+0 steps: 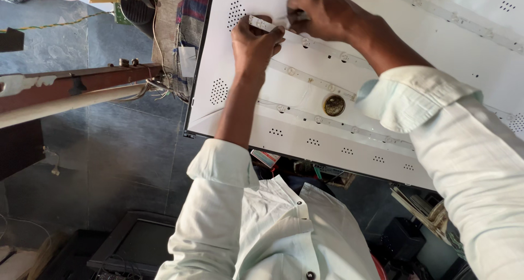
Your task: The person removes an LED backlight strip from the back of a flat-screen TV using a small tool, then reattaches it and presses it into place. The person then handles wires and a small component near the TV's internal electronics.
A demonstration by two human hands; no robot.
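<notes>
**Both hands pinched on one end of an LED strip**

Pinched between thumb and fingers, the near end of the white LED strip [261,24] sits in our left hand [252,44], which is closed around it close to the upper left corner of the white backlight panel [229,108]. Our right hand [317,11] is closed too, fingertips nipped on the same strip just beside the left hand, so the two grips almost touch. We judge that holding it so close together keeps the thin strip from bending while its end is handled; whether that end is lifted off the panel or pressed flat we cannot tell.

From our hands the strip runs toward the panel's right edge, its small round lenses spaced along it. Two more LED strips [311,80] lie roughly parallel below it, nearer the panel's lower edge, and another strip [464,23] crosses the upper right corner. A round brass-coloured fitting [334,105] sits between the lower two strips, near the panel's middle. Clusters of small vent holes [218,91] mark the left edge and lower edge.

Our pale shirt sleeves [406,97] are rolled back, leaving both forearms bare over the panel. Off its left edge a rust-brown beam [71,86] stands above the grey tiled floor [125,149].
</notes>
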